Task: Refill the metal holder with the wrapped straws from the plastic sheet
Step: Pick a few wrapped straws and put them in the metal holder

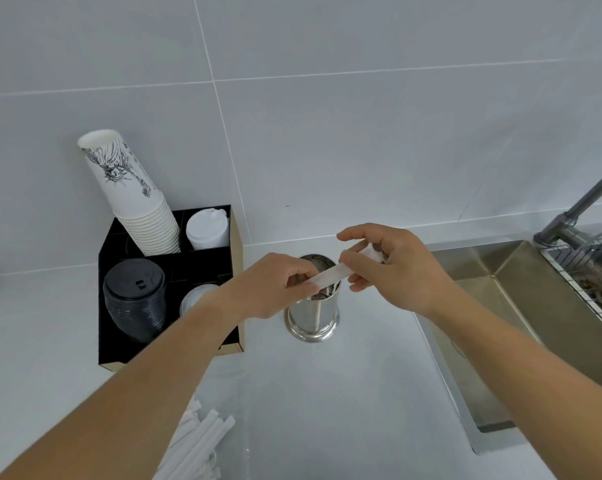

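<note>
A shiny metal holder point(312, 317) stands upright on the white counter, mid-frame. Directly above its mouth I hold a white wrapped straw point(330, 274), tilted. My left hand point(275, 289) pinches its lower end at the holder's rim. My right hand point(393, 268) grips its upper end, fingers curled around the paper. A pile of wrapped straws point(202, 441) lies at the bottom edge on a thin clear plastic sheet point(240, 403), partly hidden by my left forearm.
A black organiser point(230, 258) at the left holds stacked paper cups point(133, 195), black lids point(135, 299) and white lids point(207, 230). A steel sink point(500, 306) with a faucet point(576, 209) and wire rack point(590, 275) lies at the right. A tiled wall runs behind.
</note>
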Demonstrator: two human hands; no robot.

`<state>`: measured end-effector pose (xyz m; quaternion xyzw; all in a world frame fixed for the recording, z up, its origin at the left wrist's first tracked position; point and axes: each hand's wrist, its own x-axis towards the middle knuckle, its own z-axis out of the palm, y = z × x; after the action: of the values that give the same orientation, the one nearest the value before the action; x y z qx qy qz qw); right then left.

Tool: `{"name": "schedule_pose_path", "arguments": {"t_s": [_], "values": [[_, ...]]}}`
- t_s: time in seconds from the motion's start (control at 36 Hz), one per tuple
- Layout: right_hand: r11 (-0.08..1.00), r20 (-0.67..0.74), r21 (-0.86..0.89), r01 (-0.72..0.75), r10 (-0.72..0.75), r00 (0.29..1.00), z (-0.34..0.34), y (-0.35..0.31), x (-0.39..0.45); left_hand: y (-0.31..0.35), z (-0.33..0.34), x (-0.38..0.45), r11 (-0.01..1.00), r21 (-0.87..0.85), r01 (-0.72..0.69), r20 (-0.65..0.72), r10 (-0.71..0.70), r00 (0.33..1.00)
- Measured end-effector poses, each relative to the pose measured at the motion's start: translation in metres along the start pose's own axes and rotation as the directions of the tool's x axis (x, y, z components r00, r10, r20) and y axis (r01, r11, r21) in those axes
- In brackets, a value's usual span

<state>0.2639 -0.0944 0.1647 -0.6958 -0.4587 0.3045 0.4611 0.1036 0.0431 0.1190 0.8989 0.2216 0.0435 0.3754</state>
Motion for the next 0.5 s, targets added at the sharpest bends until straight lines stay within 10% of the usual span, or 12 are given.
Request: {"name": "schedule_pose_path", "arguments": {"t_s": [0.5], "values": [[0.832,0.113,-0.526,0.178,-0.139,0.984,0.016,0.036,0.038,-0.023,0.015,0.051,0.969,0.245,0.030,0.086,-0.053,0.995]]}}
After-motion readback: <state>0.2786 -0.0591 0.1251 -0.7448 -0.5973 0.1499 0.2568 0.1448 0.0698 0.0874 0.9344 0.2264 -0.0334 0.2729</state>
